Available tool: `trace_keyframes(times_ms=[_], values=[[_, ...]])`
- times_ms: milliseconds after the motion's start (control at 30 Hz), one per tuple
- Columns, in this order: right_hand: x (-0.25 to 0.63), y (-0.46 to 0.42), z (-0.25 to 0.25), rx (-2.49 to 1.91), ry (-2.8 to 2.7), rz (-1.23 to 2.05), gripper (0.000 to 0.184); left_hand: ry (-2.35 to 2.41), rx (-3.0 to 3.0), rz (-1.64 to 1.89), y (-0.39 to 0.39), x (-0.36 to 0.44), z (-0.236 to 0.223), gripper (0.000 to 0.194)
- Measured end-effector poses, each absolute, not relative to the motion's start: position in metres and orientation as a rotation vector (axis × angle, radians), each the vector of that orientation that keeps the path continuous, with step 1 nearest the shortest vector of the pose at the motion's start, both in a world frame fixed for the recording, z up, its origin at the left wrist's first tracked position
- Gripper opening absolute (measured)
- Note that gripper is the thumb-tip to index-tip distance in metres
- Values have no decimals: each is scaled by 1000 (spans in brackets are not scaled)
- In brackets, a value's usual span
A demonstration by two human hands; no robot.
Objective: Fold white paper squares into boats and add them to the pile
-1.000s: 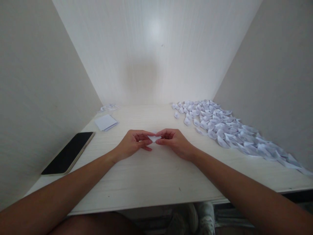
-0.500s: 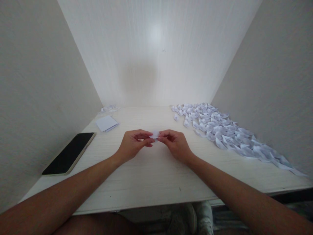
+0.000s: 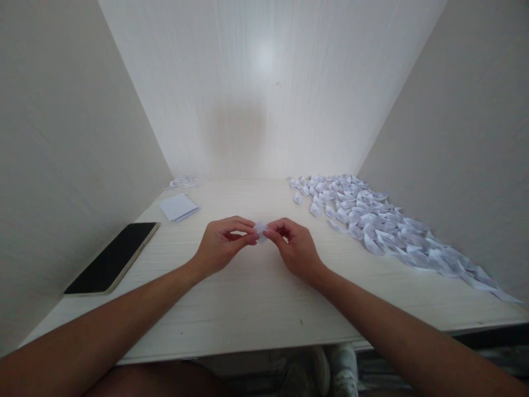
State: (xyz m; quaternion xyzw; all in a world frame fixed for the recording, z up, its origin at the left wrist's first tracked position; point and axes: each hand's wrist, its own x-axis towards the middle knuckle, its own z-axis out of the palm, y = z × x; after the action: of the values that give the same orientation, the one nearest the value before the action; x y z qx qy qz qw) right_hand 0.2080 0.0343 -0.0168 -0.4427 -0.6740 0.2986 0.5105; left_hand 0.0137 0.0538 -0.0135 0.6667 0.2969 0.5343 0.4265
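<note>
A small folded piece of white paper [image 3: 260, 230] is held between my two hands, just above the middle of the table. My left hand [image 3: 225, 242] pinches its left side between thumb and fingers. On its right side, the thumb and forefinger of my right hand [image 3: 294, 245] are closed on the paper. The fingertips cover part of it, so the exact fold cannot be made out. To the right spreads a large heap of small folded white paper pieces [image 3: 372, 220], many of them boat-like in shape.
A stack of square white paper sheets [image 3: 177, 207] lies at the left, with thin paper scraps [image 3: 184, 182] behind it. Nearer, a dark-screened phone [image 3: 111, 259] rests by the left panel. Panels [image 3: 248, 82] enclose the white table [image 3: 231, 320] at the back and both sides.
The paper between my fingers has turned slightly and shows more of its face. My right thumb and fingers have shifted a little on it. The view has moved slightly.
</note>
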Motion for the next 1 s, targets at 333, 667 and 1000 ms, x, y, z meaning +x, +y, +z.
trace_keyframes(times_ms=[333,667,1000], values=[[206,32,-13,-1045,-1593,676,19,864,1564,1327,49,17,-7,23],[202,30,-8,-1040,-1600,625,14,891,1435,1320,46,21,-3,36],[201,27,-5,-1016,-1561,687,16,876,1455,1286,45,19,-5,27]])
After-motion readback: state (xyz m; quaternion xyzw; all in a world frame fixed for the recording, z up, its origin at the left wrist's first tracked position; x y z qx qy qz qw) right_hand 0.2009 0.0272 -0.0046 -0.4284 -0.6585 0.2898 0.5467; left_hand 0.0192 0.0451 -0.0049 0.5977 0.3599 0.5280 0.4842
